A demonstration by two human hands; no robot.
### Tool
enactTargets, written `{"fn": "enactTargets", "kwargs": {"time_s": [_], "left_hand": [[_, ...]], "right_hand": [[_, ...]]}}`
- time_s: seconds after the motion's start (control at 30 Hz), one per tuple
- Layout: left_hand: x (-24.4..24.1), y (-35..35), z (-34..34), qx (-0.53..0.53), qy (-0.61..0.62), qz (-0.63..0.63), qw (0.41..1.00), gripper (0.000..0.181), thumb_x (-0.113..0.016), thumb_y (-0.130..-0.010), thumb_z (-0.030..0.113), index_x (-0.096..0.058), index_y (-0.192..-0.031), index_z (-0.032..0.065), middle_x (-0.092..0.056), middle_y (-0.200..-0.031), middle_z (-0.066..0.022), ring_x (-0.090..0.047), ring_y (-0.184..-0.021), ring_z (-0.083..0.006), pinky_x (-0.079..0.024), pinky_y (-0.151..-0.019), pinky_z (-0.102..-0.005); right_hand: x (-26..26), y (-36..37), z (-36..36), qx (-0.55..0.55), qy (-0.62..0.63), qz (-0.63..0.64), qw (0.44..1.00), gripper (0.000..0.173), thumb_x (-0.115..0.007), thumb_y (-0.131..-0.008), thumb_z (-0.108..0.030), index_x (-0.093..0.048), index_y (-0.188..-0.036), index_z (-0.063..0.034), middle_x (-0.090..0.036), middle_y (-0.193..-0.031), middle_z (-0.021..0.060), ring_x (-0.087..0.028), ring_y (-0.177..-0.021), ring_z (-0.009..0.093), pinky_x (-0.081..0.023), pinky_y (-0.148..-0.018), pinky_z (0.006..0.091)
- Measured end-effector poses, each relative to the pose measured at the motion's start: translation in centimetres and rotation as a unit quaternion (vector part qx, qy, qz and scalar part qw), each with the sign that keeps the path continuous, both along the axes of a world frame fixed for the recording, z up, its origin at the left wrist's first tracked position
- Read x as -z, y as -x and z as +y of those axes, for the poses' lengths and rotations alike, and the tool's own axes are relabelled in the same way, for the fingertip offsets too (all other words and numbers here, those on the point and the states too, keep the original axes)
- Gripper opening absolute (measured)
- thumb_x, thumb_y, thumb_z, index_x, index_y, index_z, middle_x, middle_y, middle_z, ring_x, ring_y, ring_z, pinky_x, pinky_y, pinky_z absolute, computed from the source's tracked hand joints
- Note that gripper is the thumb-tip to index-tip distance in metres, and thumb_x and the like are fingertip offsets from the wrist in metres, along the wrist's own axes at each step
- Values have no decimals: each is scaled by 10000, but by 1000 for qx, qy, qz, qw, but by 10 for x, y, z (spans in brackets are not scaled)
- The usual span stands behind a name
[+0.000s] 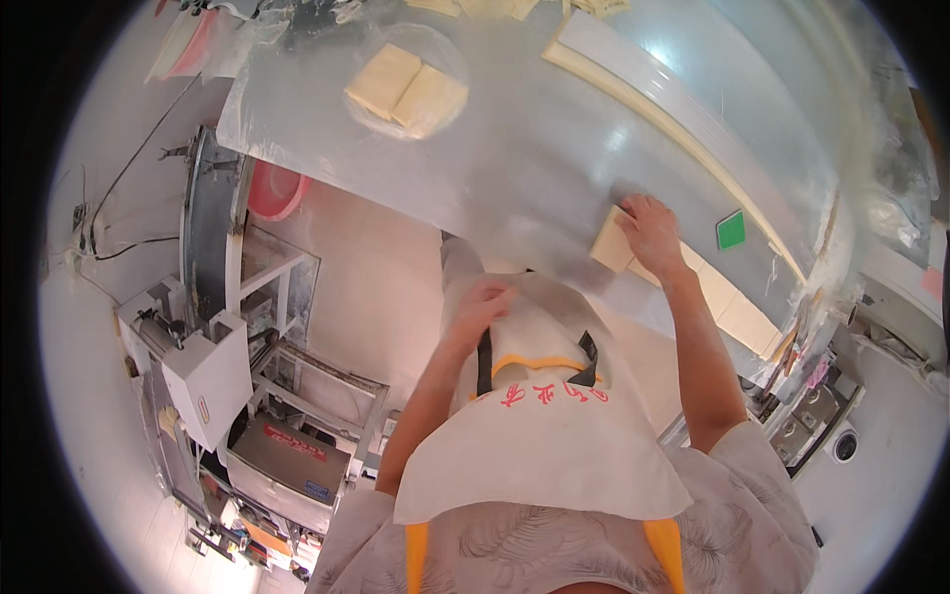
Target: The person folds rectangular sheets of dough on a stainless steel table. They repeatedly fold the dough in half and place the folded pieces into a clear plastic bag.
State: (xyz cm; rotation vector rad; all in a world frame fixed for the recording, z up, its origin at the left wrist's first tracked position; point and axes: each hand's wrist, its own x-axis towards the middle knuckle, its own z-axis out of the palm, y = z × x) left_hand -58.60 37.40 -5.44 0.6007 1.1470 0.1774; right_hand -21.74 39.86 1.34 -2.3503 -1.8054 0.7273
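Note:
Dough sheets cut into squares lie in a row along the near right edge of a metal worktable. My right hand is on the left end of this row, its fingers bent over the far edge of a pale square dough piece. Whether the fingers grip it cannot be told. My left hand hovers in front of the apron, slightly blurred, with nothing visible in it. Farther left on the table, two stacks of dough squares sit side by side on a round clear plastic sheet or plate.
A green rectangular object lies right of my right hand. Beyond it runs a long pale strip beside a clear plastic sheet. More dough pieces are at the far edge. A pink basin and a machine with a white housing stand left.

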Motion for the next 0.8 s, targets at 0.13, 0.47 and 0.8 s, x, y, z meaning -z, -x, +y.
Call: {"fn": "enactTargets", "kwargs": {"time_s": [0.13,0.47,0.8], "left_hand": [[0,-75,-47,-96,55,-138,984,585,-772,-997,359,-562,-1397,-14,-659,-1344,-135,-632,-1258,-231,-537,-1041,-392],[-65,-67,-49,-93,-107,-13,990,340,-765,-1001,190,-657,-1252,-13,-745,-1122,-105,-736,-1040,-210,-617,-915,-343],[-215,-77,12,64,-177,8,982,386,-788,-970,209,-659,-1182,-87,-739,-1016,-142,-756,-931,-209,-641,-846,-342]], "right_hand": [[20,42,-33,28,17,34,999,291,-643,-995,-238,-602,-1192,-27,-711,-1074,194,-657,-1059,430,-524,-885,513],[-16,69,-75,22,-16,264,964,413,-597,-1069,-396,-646,-1204,-8,-716,-1103,199,-678,-1047,348,-527,-927,450],[-61,68,-58,78,93,670,732,503,-462,-1122,-542,-647,-1285,-104,-699,-1209,61,-625,-1100,188,-481,-993,364]]}}
